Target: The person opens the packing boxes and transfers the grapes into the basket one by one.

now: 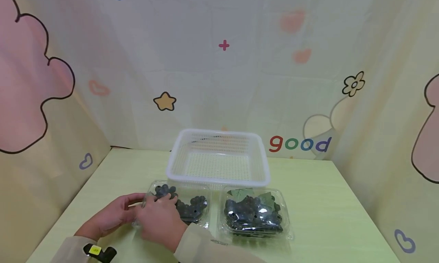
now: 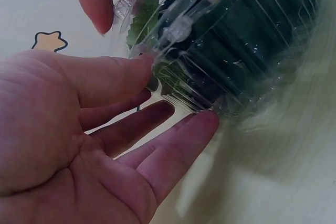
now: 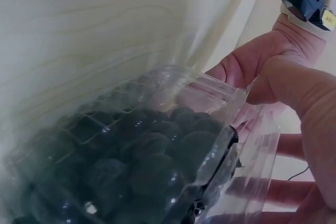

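Right hand (image 1: 159,220) grips grape box (image 1: 193,209) from above; left hand (image 1: 114,214) pinches its left end.

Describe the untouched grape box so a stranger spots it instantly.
Find the white basket on the table. Just in front, toward its right end, sits a clear box of dark grapes. Green leaves show on top; the right hand rests on its left neighbour, not this one.
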Demonstrator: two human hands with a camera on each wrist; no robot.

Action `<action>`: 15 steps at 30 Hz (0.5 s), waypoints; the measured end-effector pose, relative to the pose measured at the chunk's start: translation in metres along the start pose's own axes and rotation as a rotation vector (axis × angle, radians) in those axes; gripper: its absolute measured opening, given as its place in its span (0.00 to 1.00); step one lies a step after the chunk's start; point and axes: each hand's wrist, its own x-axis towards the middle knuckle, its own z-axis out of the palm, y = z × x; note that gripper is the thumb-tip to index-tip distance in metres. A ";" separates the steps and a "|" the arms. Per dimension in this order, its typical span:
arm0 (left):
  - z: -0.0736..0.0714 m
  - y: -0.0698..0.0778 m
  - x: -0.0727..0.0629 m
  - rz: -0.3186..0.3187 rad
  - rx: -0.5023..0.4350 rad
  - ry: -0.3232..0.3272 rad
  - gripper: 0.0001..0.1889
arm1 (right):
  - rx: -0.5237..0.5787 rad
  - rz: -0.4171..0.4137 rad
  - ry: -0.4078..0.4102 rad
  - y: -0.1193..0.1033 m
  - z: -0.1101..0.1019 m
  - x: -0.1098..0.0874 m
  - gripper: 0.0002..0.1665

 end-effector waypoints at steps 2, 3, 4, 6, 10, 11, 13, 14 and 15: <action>-0.001 0.000 -0.001 0.005 0.001 -0.011 0.37 | 0.010 0.004 0.000 -0.003 0.000 0.003 0.21; -0.001 0.000 -0.001 0.009 -0.002 -0.018 0.37 | 0.019 0.009 -0.007 -0.004 -0.001 0.005 0.19; -0.001 0.000 -0.001 0.012 -0.007 -0.023 0.37 | 0.027 0.015 -0.017 -0.006 -0.001 0.006 0.17; 0.000 -0.001 -0.001 0.018 -0.026 -0.037 0.37 | 0.035 0.023 -0.037 -0.009 -0.003 0.009 0.14; 0.001 -0.001 -0.001 0.021 -0.067 -0.048 0.39 | 0.011 0.028 -0.053 -0.014 -0.005 0.013 0.12; 0.001 -0.001 -0.001 0.014 -0.071 -0.045 0.39 | 0.004 0.029 -0.054 -0.015 -0.005 0.014 0.13; 0.001 -0.001 -0.001 0.008 -0.072 -0.040 0.39 | -0.006 0.024 -0.059 -0.015 -0.005 0.015 0.12; 0.001 -0.001 -0.001 0.006 -0.072 -0.038 0.39 | -0.010 0.020 -0.061 -0.014 -0.005 0.015 0.11; 0.000 -0.001 -0.001 0.005 -0.070 -0.033 0.39 | -0.012 0.013 -0.058 -0.014 -0.006 0.016 0.11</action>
